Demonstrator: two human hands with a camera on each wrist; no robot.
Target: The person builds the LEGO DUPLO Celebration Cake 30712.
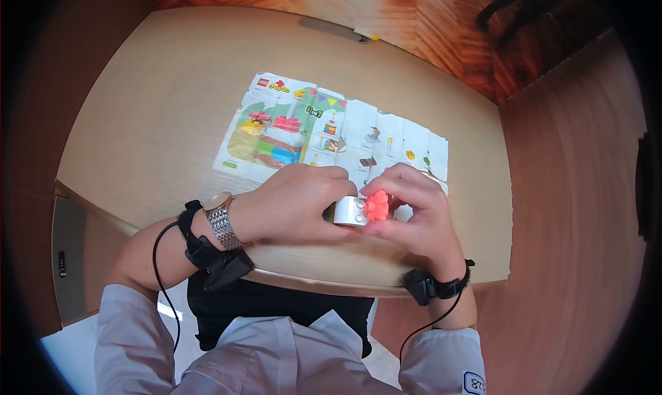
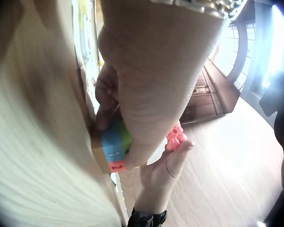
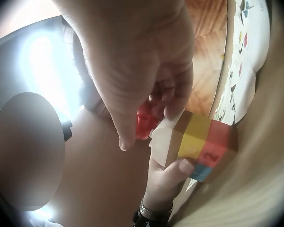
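coral flower [image 1: 377,206] sits between thumb and fingers of the right hand [image 1: 426,214].

We read "LEGO duplo" on the upper-middle sheet [image 1: 333,134] and, in left wrist view, "1", "2" on the lower-left block stack [image 2: 113,150].

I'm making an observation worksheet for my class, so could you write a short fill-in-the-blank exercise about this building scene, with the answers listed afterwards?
1. The left grip holds a stack of bricks whose red brick shows the number ____.
2. The coral piece in the right grip is shaped like a ____.
3. The stack's end brick nearest that piece is coloured ____.
4. A silver-banded ____ circles the left wrist.

Missing words: 2; flower; white; watch.
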